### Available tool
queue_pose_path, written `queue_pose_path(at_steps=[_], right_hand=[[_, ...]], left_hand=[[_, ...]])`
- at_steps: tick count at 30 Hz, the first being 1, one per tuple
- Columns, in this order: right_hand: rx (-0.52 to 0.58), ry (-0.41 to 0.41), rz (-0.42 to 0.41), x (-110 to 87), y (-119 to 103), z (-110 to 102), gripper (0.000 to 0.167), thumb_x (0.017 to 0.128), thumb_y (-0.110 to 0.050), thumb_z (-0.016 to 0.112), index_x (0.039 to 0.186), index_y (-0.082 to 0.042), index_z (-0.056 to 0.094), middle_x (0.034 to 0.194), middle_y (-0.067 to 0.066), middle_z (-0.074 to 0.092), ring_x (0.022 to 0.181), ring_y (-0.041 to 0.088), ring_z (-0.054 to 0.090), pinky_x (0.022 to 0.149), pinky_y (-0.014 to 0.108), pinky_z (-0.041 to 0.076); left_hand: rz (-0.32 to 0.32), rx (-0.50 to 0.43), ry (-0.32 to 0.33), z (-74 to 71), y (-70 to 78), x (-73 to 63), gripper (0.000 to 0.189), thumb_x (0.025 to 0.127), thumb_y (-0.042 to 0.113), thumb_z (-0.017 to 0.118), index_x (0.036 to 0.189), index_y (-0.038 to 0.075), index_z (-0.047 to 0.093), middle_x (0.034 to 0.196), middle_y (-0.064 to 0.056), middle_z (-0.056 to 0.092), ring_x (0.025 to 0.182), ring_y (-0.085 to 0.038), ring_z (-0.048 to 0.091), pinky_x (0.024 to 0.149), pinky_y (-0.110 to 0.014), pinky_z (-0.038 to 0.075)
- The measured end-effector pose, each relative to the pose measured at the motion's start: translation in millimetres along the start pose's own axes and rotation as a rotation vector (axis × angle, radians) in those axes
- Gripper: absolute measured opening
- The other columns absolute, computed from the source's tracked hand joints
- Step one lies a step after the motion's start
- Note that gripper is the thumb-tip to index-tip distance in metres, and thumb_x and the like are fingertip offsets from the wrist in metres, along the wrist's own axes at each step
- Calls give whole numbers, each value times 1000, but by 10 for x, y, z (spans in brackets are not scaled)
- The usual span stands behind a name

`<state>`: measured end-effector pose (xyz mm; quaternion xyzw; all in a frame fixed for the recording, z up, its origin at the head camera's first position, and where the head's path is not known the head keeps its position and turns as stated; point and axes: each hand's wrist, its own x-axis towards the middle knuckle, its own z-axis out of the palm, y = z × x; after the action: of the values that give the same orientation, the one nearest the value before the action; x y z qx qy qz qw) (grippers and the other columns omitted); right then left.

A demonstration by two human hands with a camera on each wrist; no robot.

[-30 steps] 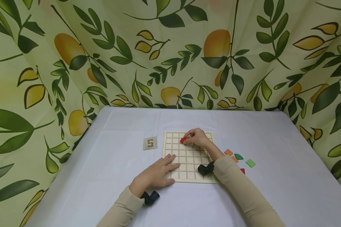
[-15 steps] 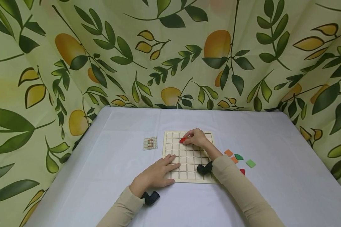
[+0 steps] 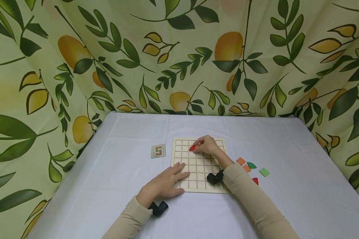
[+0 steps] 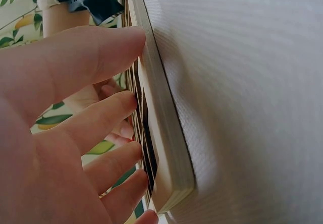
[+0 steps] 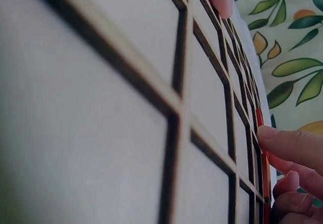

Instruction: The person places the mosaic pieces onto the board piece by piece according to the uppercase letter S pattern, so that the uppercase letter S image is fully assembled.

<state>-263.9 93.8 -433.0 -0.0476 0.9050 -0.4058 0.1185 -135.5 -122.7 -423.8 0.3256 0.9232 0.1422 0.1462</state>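
Observation:
A pale square grid board (image 3: 203,190) lies on the white-covered table. My left hand (image 3: 166,182) rests spread over its left front corner, fingers fairly straight; the left wrist view shows the thumb (image 4: 121,45) at the board's edge. At the far rows, my right hand (image 3: 207,145) pinches a red quarter-round tile (image 3: 192,148) between index finger and thumb. That tile sits over a grid cell, its right part hidden by the fingers. In the right wrist view the index fingertip (image 5: 267,132) meets a red edge low at the grid lines.
Right of the board lie orange square tiles (image 3: 240,161), a dark green quarter-round tile (image 3: 251,165), a light green square tile (image 3: 264,172) and a red tile (image 3: 255,181) partly behind the right sleeve. A small pattern card (image 3: 158,151) lies left of the board.
The red tile has shifted slightly down and left into its cell, and more of it shows beside the right fingertips. The right wrist moved slightly left. My left hand stays put.

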Motion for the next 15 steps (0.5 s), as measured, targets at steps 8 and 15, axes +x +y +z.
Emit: queue_pose_path(at_steps=[8, 15], right_hand=[[21, -2, -39, -10, 27, -5, 26, 75, -12, 80, 98, -2, 75, 69, 0, 53, 66, 14, 44, 54, 22, 36], [45, -4, -29, -52, 10, -31, 26, 77, -14, 80, 99, -3, 74, 68, -1, 50, 66, 14, 42, 55, 23, 34]], left_hand=[[3, -4, -2, -12, 17, -10, 58, 92, 34, 61, 146, 19, 44, 160, -11, 28, 151, -30, 24, 123, -47, 27], [10, -7, 4, -8, 16, -7, 58, 91, 33, 62, 145, 19, 45, 160, -12, 29, 150, -31, 25, 122, -48, 28]])
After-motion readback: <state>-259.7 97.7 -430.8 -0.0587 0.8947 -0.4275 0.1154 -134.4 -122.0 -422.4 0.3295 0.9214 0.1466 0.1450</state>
